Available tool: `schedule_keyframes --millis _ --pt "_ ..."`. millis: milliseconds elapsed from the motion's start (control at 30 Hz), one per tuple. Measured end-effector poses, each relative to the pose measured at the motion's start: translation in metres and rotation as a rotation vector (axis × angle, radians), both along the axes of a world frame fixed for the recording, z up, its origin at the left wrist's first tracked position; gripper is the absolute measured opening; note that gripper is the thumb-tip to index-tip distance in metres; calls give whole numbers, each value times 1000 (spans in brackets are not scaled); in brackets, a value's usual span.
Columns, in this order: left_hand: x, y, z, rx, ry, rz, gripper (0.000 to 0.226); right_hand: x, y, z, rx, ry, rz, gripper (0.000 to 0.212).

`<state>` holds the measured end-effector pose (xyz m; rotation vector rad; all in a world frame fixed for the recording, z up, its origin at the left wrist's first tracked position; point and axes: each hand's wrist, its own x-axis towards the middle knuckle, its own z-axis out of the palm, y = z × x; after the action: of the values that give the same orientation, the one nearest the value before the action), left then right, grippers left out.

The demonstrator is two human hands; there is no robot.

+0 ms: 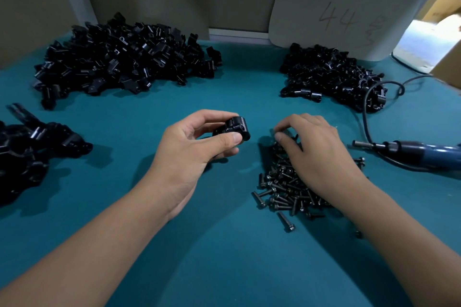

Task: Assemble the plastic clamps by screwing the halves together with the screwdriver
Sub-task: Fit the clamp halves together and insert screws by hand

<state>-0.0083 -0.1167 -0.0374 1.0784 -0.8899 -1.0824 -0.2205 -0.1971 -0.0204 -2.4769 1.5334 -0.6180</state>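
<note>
Holding a black clamp above the green table, the left hand pinches it between thumb and fingers. The right hand rests on the pile of screws, fingertips together, maybe picking one; I cannot tell. The screwdriver lies to the right, well apart from the clamp.

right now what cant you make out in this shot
Head view:
- Right hand fingertips: curled down into the screw pile; whether they pinch a screw is hidden.
- Screwdriver: handle cut off by the right edge.
- Clamp in the left hand: underside covered by thumb.
</note>
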Motion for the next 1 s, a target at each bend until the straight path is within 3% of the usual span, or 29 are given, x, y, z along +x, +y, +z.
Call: schedule_keyframes --millis 167,267,367,533,667,800,900,1000 --pt "-9 8 -3 -31 -484 -84 32 -11 -6 1 -96 -176 -73 15" --pt "-12 9 1 -4 -508 -172 33 -13 -6 -2 -112 -259 -66 14" --pt "-8 10 1 -4 -526 -131 33 -21 -10 1 -161 -278 -70 14" --pt "-9 17 4 -191 -893 -70 37 -95 -31 24 -351 -387 -450 25" --pt "-7 22 7 -259 -1033 -134 32 -169 -17 22 -253 -205 -706 43" --pt "-5 21 4 -284 -1067 -219 39 -244 7 8 -259 -105 -901 38" --pt "-6 23 2 -279 -1022 -251 37 -293 6 5 -131 28 -939 45" --pt "-6 23 1 -243 -956 -228 33 -315 1 7 102 116 -832 68"
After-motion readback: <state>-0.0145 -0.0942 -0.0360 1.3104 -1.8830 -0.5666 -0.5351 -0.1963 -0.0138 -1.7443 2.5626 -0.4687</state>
